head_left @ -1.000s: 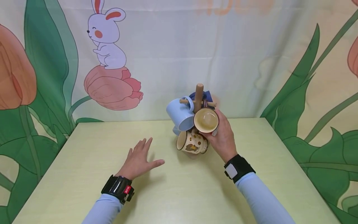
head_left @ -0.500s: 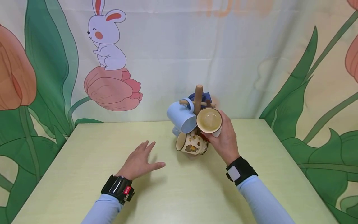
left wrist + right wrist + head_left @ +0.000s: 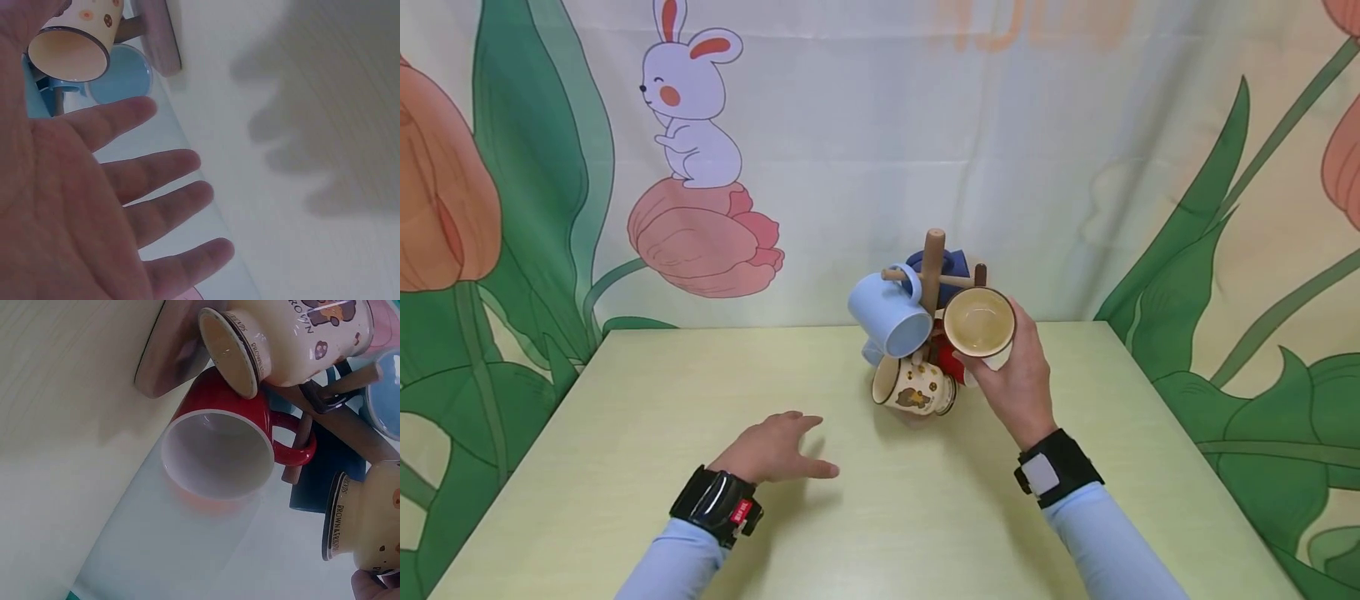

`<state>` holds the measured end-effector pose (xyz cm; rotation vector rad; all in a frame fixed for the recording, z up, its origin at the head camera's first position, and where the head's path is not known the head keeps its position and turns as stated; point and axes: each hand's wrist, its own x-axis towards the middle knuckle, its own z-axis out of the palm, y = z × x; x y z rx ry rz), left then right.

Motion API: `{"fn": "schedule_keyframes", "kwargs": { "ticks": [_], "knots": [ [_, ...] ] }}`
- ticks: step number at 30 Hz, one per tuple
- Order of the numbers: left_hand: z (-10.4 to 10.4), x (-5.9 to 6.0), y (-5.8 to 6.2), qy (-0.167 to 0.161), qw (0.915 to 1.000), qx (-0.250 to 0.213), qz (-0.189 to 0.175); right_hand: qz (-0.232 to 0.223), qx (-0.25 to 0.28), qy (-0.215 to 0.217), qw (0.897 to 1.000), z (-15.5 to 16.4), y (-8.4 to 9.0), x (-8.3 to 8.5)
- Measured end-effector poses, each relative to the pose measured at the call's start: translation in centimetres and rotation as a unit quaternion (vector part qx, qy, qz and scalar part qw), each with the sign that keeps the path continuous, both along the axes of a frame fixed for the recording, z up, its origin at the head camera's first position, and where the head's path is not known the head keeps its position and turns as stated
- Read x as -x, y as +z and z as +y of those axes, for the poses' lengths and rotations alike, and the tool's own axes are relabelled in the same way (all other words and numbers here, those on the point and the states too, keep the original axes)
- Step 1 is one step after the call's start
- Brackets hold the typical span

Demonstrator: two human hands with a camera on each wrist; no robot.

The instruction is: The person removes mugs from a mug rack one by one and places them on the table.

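My right hand grips a cream mug with a dark rim, its mouth facing me, beside the wooden mug tree. The mug's dark brown handle is at the end of an upper peg; I cannot tell whether it still touches it. In the right wrist view, fingertips hold this mug at the right edge. My left hand hovers over the table, fingers spread and holding nothing. A light blue mug hangs on the tree's upper left.
A second cream mug with a bear print hangs low in front. A red mug hangs by its handle on a lower peg. Behind are a dark blue mug and another light blue mug. A printed cloth stands behind the table.
My right hand has moved right with the cream mug, its handle sliding along toward the peg's end and uncovering the red mug. My left fingers have lowered slightly.
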<state>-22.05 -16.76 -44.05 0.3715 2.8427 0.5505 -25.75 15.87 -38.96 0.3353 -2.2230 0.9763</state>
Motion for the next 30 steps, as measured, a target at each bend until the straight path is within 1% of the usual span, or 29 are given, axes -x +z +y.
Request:
{"fn": "schedule_keyframes", "kwargs": {
  "ticks": [3,9,17,22,25,30],
  "knots": [
    [0.2,-0.4,0.3,0.001,0.9999,0.001,-0.016,-0.014,0.020,-0.020,1.000,0.4,0.1,-0.4],
    [0.2,-1.1,0.5,0.001,0.9997,0.005,-0.024,-0.044,0.065,-0.041,0.996,1.1,0.2,-1.6],
    [0.3,-1.7,0.8,0.003,0.9995,-0.008,-0.030,-0.078,0.118,-0.028,0.990,1.8,-0.2,-3.8],
    [0.3,-1.9,0.7,0.005,0.9993,-0.011,-0.036,-0.128,0.116,-0.023,0.985,1.8,-0.8,-5.3],
    [0.3,-1.9,0.7,0.001,0.9994,-0.012,-0.032,-0.158,0.113,-0.014,0.981,1.8,-0.9,-6.0],
    [0.4,-1.8,0.9,-0.007,0.9997,-0.008,-0.021,-0.185,0.104,0.005,0.977,1.7,-0.9,-6.6]
  ]
}}
